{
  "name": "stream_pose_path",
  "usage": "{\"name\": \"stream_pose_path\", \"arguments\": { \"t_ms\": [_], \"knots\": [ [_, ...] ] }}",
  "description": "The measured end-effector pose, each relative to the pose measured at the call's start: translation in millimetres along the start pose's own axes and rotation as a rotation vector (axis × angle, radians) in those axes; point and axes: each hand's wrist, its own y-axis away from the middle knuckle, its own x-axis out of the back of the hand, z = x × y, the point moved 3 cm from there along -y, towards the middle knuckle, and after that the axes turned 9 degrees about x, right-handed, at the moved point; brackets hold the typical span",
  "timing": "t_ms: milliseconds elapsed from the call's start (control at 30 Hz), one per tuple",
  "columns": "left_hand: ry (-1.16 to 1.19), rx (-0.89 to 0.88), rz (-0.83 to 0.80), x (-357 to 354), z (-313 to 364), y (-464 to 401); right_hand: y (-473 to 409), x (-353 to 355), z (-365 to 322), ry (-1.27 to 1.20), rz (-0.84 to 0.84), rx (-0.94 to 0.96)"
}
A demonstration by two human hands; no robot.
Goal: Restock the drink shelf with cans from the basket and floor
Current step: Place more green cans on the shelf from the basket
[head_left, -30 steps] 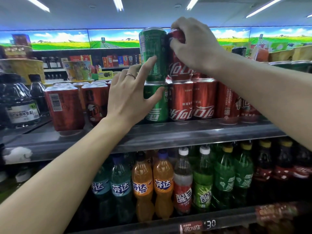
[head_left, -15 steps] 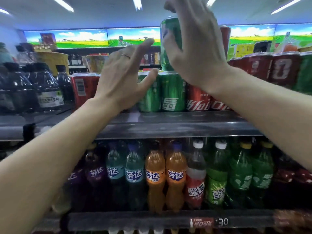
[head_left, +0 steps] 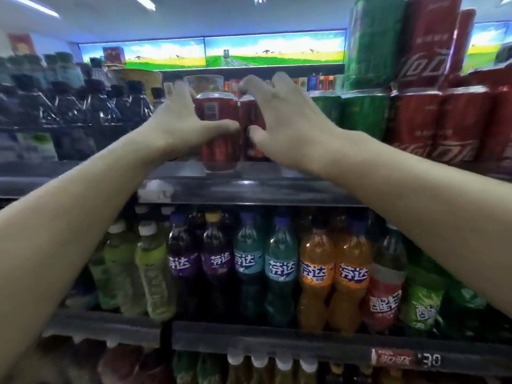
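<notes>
The left hand (head_left: 177, 126) has its grip round a red can (head_left: 217, 134) on the shelf (head_left: 249, 187); the right hand (head_left: 282, 120) grips the neighbouring can (head_left: 250, 115), touching alongside.

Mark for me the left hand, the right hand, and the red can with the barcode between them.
left hand (head_left: 177, 126), head view, back of the hand.
right hand (head_left: 288, 126), head view, back of the hand.
red can (head_left: 217, 112), head view, barcode side near the top.
</notes>
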Motion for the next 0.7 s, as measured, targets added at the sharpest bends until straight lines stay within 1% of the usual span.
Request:
{"name": "stream_pose_path", "arguments": {
  "t_ms": [100, 167, 200, 233, 300, 367, 467, 567, 700],
  "knots": [
    [-0.092, -0.109, -0.235, 4.0, -2.0, -3.2, -15.4, -1.4, -7.3, -0.002, -0.058, -0.065],
    [-0.145, -0.103, -0.328, 6.9, -5.2, -5.7, -23.2, -1.2, -7.7, -0.035, -0.068, -0.137],
    [-0.138, -0.102, -0.344, 7.1, -6.4, -7.4, -25.8, -3.3, -6.1, -0.055, -0.094, -0.175],
    [-0.131, -0.111, -0.342, 6.5, -9.1, -12.7, -27.1, -6.2, -5.0, -0.071, -0.138, -0.213],
    [-0.121, -0.118, -0.288, 1.1, -12.7, -24.0, -27.8, -14.7, -4.6, -0.116, -0.217, -0.274],
    [-0.116, -0.112, -0.227, -10.2, -16.8, -36.4, -30.2, -25.1, -2.7, -0.134, -0.249, -0.322],
    [-0.066, -0.097, -0.194, -32.5, -21.7, -55.6, -36.5, -36.7, -2.5, -0.124, -0.282, -0.409],
    [-0.162, -0.071, -0.194, -50.8, -19.4, -72.6, -42.3, -50.1, 1.1, -0.118, -0.318, -0.485],
    [-0.306, -0.03, -0.239, -62.7, -8.1, -86.7, -48.9, -67.3, 8.8, -0.086, -0.338, -0.588]
  ]
}}
